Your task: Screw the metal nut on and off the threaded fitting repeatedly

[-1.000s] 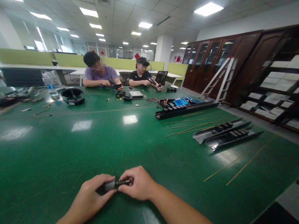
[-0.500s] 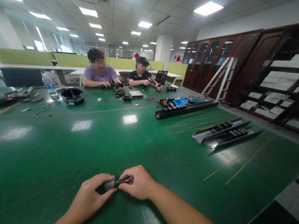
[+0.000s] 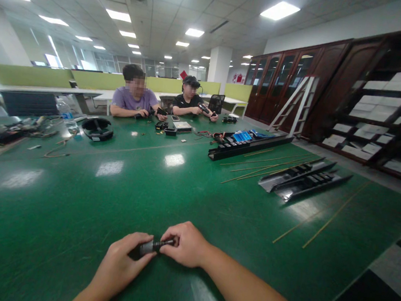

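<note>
A small dark cylindrical part (image 3: 149, 246) with a thin shaft sticking out to its right lies between my two hands, low over the green table (image 3: 70, 213). My left hand (image 3: 120, 262) is curled around the thicker body of the part. My right hand (image 3: 186, 244) pinches the thin shaft end with thumb and fingers. Both hands rest near the table's front edge.
Two people sit at the far side handling small dark tools. Long black trays (image 3: 244, 146) and metal rails (image 3: 300, 181) lie at the right with thin brass rods (image 3: 326, 223). A black round reel (image 3: 97, 128) and a cable clutter (image 3: 10, 131) sit at the left.
My hands and the part stay almost still. The person in the purple shirt across the table has straightened up and lifted their head.
</note>
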A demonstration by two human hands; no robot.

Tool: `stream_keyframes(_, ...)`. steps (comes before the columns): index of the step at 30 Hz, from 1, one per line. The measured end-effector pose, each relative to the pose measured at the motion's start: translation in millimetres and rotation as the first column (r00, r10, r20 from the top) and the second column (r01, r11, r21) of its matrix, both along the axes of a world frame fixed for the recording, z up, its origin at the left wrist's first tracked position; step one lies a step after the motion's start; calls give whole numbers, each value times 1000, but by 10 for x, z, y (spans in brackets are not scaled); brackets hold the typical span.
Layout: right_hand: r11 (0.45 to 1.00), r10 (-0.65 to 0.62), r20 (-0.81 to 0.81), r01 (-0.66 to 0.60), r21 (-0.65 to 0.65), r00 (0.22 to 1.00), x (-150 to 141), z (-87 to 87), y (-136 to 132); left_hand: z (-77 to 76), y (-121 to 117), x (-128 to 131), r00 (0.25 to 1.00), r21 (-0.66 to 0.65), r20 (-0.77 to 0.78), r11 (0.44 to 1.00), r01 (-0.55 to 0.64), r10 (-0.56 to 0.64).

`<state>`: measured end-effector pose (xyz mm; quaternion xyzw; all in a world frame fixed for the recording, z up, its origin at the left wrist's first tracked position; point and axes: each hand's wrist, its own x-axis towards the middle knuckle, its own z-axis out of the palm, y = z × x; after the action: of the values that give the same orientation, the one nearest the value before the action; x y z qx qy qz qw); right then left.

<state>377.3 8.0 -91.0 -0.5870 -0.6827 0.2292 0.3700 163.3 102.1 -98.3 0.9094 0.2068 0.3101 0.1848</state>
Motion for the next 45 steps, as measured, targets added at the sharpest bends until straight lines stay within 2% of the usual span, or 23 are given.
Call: stream_keyframes(45, 999, -53, -2, 53, 4, 999, 61, 4, 9, 11, 43, -21, 999, -29, -16, 998, -47, 46)
